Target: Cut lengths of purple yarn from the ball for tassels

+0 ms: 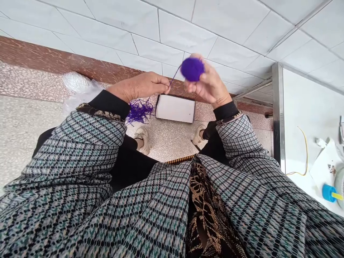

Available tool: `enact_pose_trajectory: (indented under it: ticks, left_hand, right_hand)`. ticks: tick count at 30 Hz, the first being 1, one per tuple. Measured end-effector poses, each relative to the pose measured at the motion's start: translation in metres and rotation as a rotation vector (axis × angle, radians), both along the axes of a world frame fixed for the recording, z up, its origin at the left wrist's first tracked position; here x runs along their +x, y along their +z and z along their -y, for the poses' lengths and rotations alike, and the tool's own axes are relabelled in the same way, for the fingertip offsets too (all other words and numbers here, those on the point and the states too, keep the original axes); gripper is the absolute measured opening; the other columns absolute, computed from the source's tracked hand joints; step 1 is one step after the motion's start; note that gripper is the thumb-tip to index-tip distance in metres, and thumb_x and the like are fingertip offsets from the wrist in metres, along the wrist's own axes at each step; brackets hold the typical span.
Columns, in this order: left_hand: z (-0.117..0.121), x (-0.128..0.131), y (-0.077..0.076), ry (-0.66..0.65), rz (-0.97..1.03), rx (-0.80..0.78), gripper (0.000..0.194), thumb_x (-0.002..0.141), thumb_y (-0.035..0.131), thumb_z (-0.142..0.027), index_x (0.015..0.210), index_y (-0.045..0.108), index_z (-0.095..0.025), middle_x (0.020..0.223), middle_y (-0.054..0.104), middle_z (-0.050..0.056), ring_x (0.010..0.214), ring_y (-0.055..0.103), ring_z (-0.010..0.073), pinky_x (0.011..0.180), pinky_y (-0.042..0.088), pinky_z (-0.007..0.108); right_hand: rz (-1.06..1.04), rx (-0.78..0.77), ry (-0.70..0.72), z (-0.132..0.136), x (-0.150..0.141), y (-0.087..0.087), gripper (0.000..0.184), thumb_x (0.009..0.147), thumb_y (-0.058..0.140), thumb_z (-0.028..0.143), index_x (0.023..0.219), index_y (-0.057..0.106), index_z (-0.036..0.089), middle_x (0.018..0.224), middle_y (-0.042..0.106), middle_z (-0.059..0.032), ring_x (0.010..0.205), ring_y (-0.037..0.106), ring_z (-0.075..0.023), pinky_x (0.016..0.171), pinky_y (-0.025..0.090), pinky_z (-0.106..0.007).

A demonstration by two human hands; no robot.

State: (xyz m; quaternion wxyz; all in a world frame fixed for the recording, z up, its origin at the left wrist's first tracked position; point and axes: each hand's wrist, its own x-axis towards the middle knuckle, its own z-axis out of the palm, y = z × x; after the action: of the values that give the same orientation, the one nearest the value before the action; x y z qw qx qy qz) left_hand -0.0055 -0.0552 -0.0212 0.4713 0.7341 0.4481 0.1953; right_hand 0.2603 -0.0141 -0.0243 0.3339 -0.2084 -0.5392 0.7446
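In my right hand is a ball of purple yarn, gripped with the fingers curled round it. A single purple strand runs from the ball to my left hand, where thumb and fingertips pinch it. Both hands are raised in front of me, a short gap apart. On the floor below my left wrist lies a loose tangle of purple yarn, partly hidden by the forearm. Beside the tangle sits a shallow box with a white inside.
A clear plastic bag lies on the floor at left, against the wall base. The tiled wall stands ahead. At right, a white table with a metal edge carries a yellow wire and a blue cap.
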Motion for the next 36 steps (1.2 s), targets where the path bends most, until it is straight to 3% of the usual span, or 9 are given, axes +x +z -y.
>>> enact_pose_trajectory:
  ticks: [3, 5, 9, 12, 17, 24, 30, 33, 36]
  left_hand:
    - [0.004, 0.013, -0.005, -0.177, -0.006, -0.077, 0.022, 0.096, 0.065, -0.033, 0.082, 0.072, -0.019, 0.077, 0.062, 0.001, 0.073, 0.055, 0.0157, 0.077, 0.046, 0.032]
    - [0.007, 0.021, -0.001, -0.262, 0.007, -0.091, 0.024, 0.096, 0.066, -0.037, 0.083, 0.074, -0.019, 0.076, 0.062, 0.002, 0.073, 0.057, 0.0174, 0.079, 0.048, 0.033]
    - [0.008, 0.019, 0.006, -0.233, 0.066, -0.074, 0.025, 0.094, 0.069, -0.038, 0.078, 0.071, -0.019, 0.074, 0.060, 0.003, 0.075, 0.056, 0.0182, 0.083, 0.050, 0.035]
    - [0.004, 0.010, 0.003, -0.143, 0.136, -0.075, 0.027, 0.092, 0.070, -0.039, 0.074, 0.068, -0.020, 0.072, 0.060, 0.004, 0.077, 0.057, 0.0192, 0.089, 0.054, 0.037]
    - [0.001, 0.010, -0.014, -0.159, 0.170, -0.093, 0.033, 0.093, 0.070, -0.047, 0.076, 0.074, -0.019, 0.081, 0.072, 0.007, 0.088, 0.071, 0.0235, 0.104, 0.061, 0.040]
    - [0.009, 0.010, -0.032, -0.196, 0.142, -0.159, 0.056, 0.099, 0.069, -0.070, 0.112, 0.083, -0.017, 0.113, 0.086, 0.012, 0.112, 0.080, 0.0281, 0.112, 0.064, 0.044]
    - [0.030, -0.020, -0.041, -0.015, 0.138, -0.353, 0.067, 0.090, 0.076, -0.091, 0.090, 0.068, -0.025, 0.066, 0.052, -0.002, 0.070, 0.050, 0.0176, 0.090, 0.060, 0.045]
    - [0.033, -0.046, -0.046, 0.120, 0.122, -0.430, 0.061, 0.096, 0.077, -0.083, 0.079, 0.062, -0.026, 0.070, 0.051, -0.002, 0.075, 0.043, 0.0166, 0.100, 0.057, 0.045]
    - [0.020, -0.071, -0.060, 0.188, -0.183, -0.444, 0.037, 0.102, 0.072, -0.051, 0.080, 0.072, -0.022, 0.079, 0.069, 0.002, 0.084, 0.058, 0.0187, 0.105, 0.056, 0.040]
  right_hand:
    - [0.077, 0.032, -0.334, -0.005, -0.005, -0.003, 0.057, 0.096, 0.082, 0.042, 0.132, 0.040, 0.027, 0.107, 0.066, 0.0020, 0.081, 0.070, -0.0118, 0.073, 0.060, -0.021]
    - [0.333, 0.116, -0.321, -0.008, -0.006, -0.008, 0.041, 0.099, 0.073, 0.026, 0.126, 0.042, 0.026, 0.102, 0.064, 0.0026, 0.075, 0.064, -0.0114, 0.068, 0.054, -0.021]
    - [0.714, 0.365, 0.346, -0.007, 0.004, -0.006, 0.039, 0.089, 0.086, 0.017, 0.114, 0.056, 0.022, 0.097, 0.066, 0.0007, 0.082, 0.060, -0.0138, 0.068, 0.048, -0.020]
    - [0.518, 0.313, 0.664, -0.004, 0.018, 0.006, 0.048, 0.088, 0.097, 0.032, 0.116, 0.060, 0.019, 0.112, 0.070, -0.0035, 0.094, 0.065, -0.0139, 0.078, 0.052, -0.021]
    - [0.087, 0.033, 0.308, 0.003, 0.025, 0.011, 0.079, 0.084, 0.098, 0.063, 0.138, 0.057, 0.021, 0.118, 0.069, -0.0026, 0.086, 0.066, -0.0119, 0.076, 0.055, -0.022]
    - [-0.322, -0.026, -0.044, -0.008, 0.034, 0.026, 0.075, 0.072, 0.100, 0.047, 0.133, 0.063, 0.022, 0.104, 0.071, 0.0007, 0.058, 0.036, -0.0072, 0.057, 0.050, -0.022]
    - [-0.121, -0.178, -0.217, 0.013, 0.047, 0.080, 0.061, 0.083, 0.099, 0.052, 0.131, 0.069, 0.028, 0.100, 0.067, -0.0030, 0.085, 0.057, -0.0197, 0.082, 0.061, -0.031]
    - [-0.127, -0.268, -0.384, 0.036, 0.040, 0.100, 0.053, 0.090, 0.096, 0.056, 0.128, 0.070, 0.029, 0.105, 0.071, -0.0057, 0.092, 0.063, -0.0217, 0.086, 0.066, -0.035]
    - [-0.214, -0.286, -0.572, 0.046, 0.043, 0.108, 0.049, 0.094, 0.093, 0.057, 0.129, 0.070, 0.031, 0.111, 0.074, -0.0067, 0.090, 0.066, -0.0209, 0.084, 0.069, -0.035]
